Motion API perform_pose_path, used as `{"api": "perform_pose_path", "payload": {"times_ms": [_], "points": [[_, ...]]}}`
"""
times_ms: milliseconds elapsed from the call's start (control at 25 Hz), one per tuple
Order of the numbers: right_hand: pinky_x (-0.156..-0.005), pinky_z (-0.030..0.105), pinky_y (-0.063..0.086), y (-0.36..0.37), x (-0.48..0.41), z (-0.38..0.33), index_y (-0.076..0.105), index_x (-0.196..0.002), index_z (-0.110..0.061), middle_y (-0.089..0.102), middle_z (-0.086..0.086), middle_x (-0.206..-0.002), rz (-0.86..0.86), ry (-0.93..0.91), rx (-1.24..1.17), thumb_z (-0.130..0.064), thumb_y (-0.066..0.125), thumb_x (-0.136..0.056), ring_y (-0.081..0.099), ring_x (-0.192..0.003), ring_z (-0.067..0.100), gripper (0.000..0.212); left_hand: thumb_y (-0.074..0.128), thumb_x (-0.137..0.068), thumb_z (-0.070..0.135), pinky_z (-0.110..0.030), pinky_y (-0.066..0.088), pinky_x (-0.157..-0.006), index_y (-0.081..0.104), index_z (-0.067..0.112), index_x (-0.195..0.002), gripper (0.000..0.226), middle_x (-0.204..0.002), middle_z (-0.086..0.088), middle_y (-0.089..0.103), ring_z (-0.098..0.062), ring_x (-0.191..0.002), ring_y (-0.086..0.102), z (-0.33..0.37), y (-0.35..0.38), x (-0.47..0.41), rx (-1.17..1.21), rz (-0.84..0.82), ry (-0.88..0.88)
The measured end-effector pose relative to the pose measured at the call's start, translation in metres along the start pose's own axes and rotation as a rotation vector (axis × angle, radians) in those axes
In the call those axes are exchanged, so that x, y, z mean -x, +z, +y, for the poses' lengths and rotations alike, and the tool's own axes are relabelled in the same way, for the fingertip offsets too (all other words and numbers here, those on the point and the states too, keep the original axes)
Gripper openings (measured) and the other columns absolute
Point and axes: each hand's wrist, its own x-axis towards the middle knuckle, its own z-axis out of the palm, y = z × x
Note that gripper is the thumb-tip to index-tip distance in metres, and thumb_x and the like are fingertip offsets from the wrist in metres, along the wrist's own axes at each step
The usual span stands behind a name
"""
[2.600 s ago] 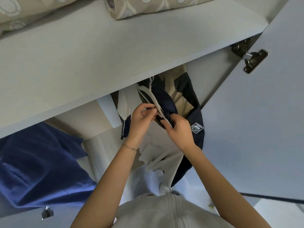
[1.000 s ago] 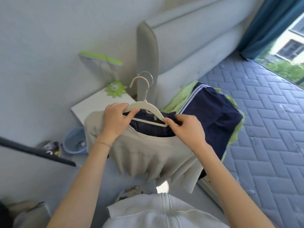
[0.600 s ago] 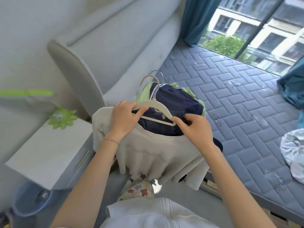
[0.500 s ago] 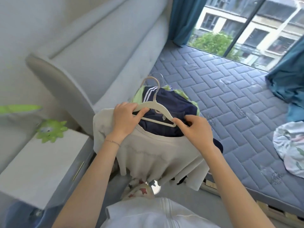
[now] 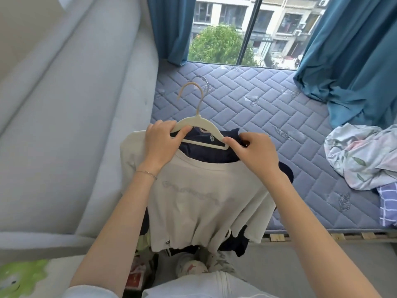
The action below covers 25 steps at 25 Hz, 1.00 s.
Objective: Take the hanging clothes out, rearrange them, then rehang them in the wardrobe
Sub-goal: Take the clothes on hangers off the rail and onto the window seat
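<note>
A cream T-shirt point(image 5: 199, 203) hangs from a cream hanger point(image 5: 199, 122), with a dark navy garment point(image 5: 212, 154) hung behind it. A second, metal hook point(image 5: 203, 79) shows just behind the cream one. My left hand point(image 5: 161, 145) grips the hanger's left shoulder and the shirt under it. At the hanger's right end, my right hand point(image 5: 255, 153) pinches the hanger and the navy cloth. I hold the bundle up over the near edge of a blue quilted mattress point(image 5: 268, 108).
A grey padded headboard point(image 5: 75, 104) runs along the left. Crumpled floral bedding point(image 5: 361, 155) lies on the mattress at right. Teal curtains point(image 5: 354, 50) frame a window point(image 5: 225, 31) at the far side. A green toy point(image 5: 19, 278) sits on a white stand at lower left.
I lifted the hangers out of the wardrobe and turned from it toward the bed. Both hands keep their hold; the bundle now hangs over the mattress edge.
</note>
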Motion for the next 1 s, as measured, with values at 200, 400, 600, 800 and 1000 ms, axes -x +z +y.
{"api": "perform_pose_path", "payload": {"times_ms": [200,400,600,800,1000], "points": [[-0.047,0.030,0.020,0.033,-0.064,0.024,0.027,-0.051,-0.020,0.029,-0.002,-0.045,-0.059,-0.023,0.043,-0.053,0.061,-0.087,0.030,-0.047,0.014,0.060,0.036,-0.087,0.067,-0.035,0.028,-0.068,0.048,0.014,-0.065,0.059,-0.058,0.011,0.040,-0.021,-0.067,0.041,-0.035,0.044,-0.046,-0.020,-0.052,-0.064],[-0.047,0.030,0.021,0.098,-0.135,0.065,0.033,-0.053,-0.019,0.036,-0.003,-0.049,-0.156,0.000,0.062,-0.054,0.057,-0.089,0.035,-0.048,0.012,0.056,0.048,-0.095,0.055,-0.040,0.034,-0.076,0.032,0.026,-0.057,0.050,-0.057,0.011,0.040,-0.025,-0.072,0.044,-0.087,0.106,-0.089,-0.031,-0.148,-0.141],[-0.050,0.032,0.028,0.189,-0.187,0.126,0.051,-0.066,-0.006,0.047,0.001,-0.056,-0.266,0.123,-0.014,-0.054,0.055,-0.091,0.043,-0.055,0.017,0.054,0.043,-0.096,0.057,-0.040,0.033,-0.079,0.047,0.017,-0.067,0.050,-0.068,0.001,0.052,-0.028,-0.082,0.050,-0.153,0.188,-0.117,-0.122,-0.257,-0.199],[-0.050,0.032,0.029,0.276,-0.233,0.179,0.047,-0.063,-0.014,0.050,-0.001,-0.059,-0.370,0.229,-0.012,-0.052,0.054,-0.092,0.048,-0.060,0.020,0.048,0.037,-0.099,0.054,-0.041,0.033,-0.087,0.050,0.018,-0.078,0.044,-0.090,-0.005,0.064,-0.030,-0.098,0.052,-0.210,0.269,-0.132,-0.253,-0.374,-0.294],[-0.064,0.036,0.035,0.354,-0.260,0.225,0.046,-0.071,-0.015,0.054,0.001,-0.073,-0.413,0.299,0.000,-0.046,0.051,-0.095,0.052,-0.077,0.027,0.039,0.040,-0.102,0.040,-0.038,0.029,-0.086,0.058,0.016,-0.089,0.033,-0.105,-0.005,0.066,-0.030,-0.104,0.052,-0.264,0.336,-0.133,-0.295,-0.388,-0.348]]}}
